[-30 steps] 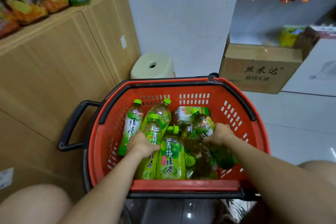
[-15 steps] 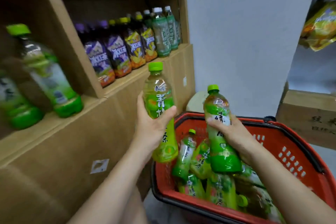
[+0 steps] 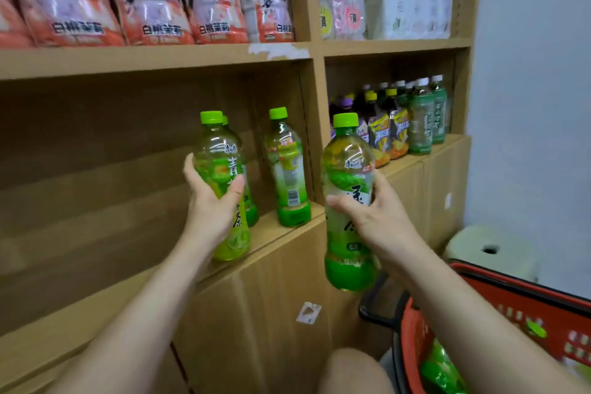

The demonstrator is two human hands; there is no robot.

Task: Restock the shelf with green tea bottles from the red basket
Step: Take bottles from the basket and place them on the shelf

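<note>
Both hands grip green tea btls: left hand (image 3: 212, 201) at shelf (image 3: 281, 235), right hand (image 3: 372, 217) w/ its own.

Bottle in your left hand (image 3: 220, 192): showing yellow-green tea, green cap.
Bottle in your right hand (image 3: 348, 198): showing a green base and cap, pale label.
Basket (image 3: 527, 307): showing red.
Shelf (image 3: 153, 61): showing tan wood grain.
</note>
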